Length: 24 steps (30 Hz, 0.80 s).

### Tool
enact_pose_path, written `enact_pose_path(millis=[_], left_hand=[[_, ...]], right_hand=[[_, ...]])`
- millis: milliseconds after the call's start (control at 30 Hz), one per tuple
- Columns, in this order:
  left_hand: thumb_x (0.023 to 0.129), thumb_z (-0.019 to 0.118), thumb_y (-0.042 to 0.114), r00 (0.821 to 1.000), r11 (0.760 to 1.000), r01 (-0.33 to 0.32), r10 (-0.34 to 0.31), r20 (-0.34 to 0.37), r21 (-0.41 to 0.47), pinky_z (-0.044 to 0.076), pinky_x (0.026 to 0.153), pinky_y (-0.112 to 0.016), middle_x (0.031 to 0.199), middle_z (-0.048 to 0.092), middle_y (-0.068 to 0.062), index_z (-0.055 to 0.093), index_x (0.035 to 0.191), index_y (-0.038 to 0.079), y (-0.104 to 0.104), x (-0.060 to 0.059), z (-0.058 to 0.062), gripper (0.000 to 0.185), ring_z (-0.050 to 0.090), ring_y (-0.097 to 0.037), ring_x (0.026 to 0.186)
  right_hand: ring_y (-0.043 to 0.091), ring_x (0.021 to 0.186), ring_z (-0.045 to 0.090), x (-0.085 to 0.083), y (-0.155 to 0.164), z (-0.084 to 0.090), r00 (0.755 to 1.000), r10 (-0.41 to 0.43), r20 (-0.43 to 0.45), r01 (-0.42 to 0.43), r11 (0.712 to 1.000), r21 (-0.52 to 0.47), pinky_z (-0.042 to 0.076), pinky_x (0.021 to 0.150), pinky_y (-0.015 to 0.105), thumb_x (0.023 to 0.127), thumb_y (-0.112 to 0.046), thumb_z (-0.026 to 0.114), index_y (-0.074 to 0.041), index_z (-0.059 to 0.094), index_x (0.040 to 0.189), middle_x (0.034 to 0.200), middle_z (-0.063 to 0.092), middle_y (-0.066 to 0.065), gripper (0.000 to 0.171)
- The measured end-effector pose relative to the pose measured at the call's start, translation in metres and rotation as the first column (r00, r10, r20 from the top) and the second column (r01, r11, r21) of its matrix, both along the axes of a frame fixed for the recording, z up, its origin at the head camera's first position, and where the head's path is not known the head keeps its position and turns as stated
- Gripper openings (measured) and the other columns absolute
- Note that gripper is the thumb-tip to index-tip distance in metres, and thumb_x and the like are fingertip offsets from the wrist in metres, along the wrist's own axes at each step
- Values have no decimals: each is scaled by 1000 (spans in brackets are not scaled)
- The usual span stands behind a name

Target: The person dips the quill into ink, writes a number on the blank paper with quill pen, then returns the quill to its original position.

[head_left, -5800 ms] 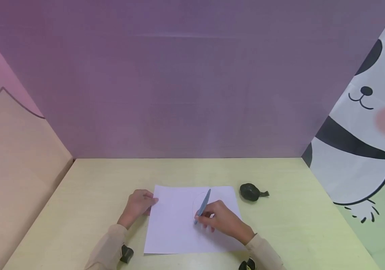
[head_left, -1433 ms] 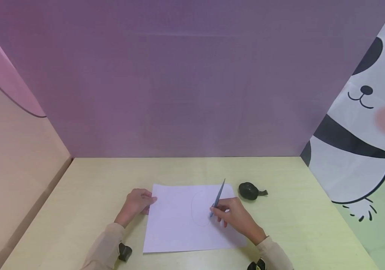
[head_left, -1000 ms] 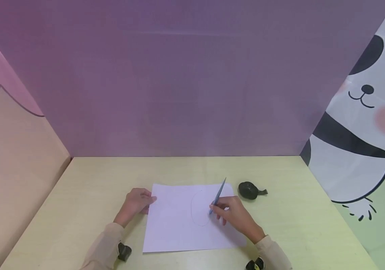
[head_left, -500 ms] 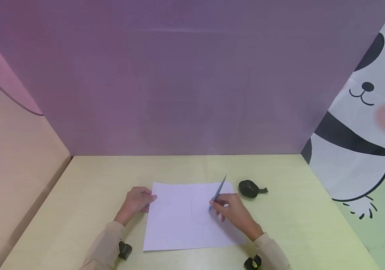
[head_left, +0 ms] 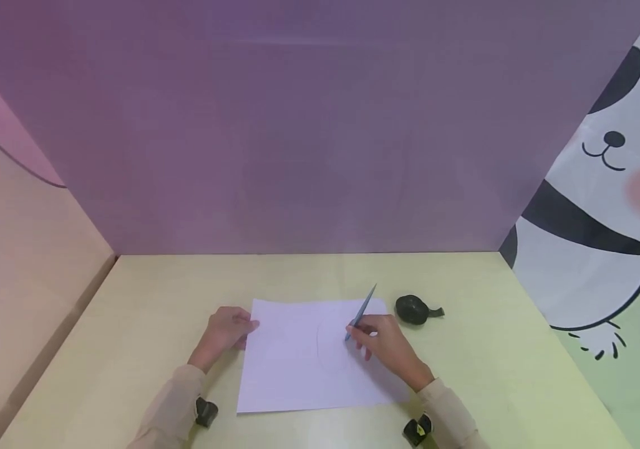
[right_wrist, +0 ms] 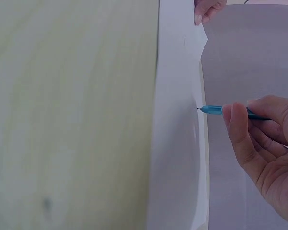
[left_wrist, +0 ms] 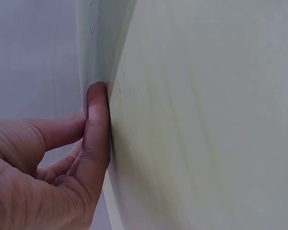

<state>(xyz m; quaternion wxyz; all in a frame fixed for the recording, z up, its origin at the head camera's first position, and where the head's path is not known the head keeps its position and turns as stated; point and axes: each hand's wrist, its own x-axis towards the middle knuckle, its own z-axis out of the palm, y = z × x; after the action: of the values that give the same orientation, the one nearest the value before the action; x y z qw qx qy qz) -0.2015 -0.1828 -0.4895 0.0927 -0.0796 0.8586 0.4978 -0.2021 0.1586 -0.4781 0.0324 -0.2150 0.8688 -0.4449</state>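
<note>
Right hand (head_left: 390, 346) pinches the pen (head_left: 360, 312), tip on the paper (head_left: 297, 374). Left hand (head_left: 224, 333) presses the paper's edge on the bench (head_left: 151, 312), fingers seemingly loosely bent. A dark lump (head_left: 414, 309) lies just beyond the right fingers.

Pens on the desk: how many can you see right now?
1. A blue pen, gripped by the right hand, tip on the white paper. None other shows; the sheet could hide something.

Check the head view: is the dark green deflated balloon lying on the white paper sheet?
No, the balloon lies on the table beside the sheet.
</note>
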Motion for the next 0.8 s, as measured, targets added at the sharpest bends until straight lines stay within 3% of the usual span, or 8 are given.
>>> enact_pose_path(millis=[233,800], left_hand=[[97,71,11,1000,1000,-15,15,9,8,65,67,-36,107,74,-27,64,119,-14,1,0,-2,34,70,-19,67],[97,70,9,1000,1000,-10,10,-8,-8,65,66,-35,110,72,-31,64,119,-15,2,-2,-1,33,71,-19,66]], right_hand=[[13,48,62,-2,-1,-1,999,9,51,-8,1000,-20,51,48,24,100,-13,70,-1,78,98,69,70,3,15],[9,49,61,-10,-7,3,997,66,24,-66,998,-10,55,48,26,100,-8,68,3,77,101,70,70,6,14]])
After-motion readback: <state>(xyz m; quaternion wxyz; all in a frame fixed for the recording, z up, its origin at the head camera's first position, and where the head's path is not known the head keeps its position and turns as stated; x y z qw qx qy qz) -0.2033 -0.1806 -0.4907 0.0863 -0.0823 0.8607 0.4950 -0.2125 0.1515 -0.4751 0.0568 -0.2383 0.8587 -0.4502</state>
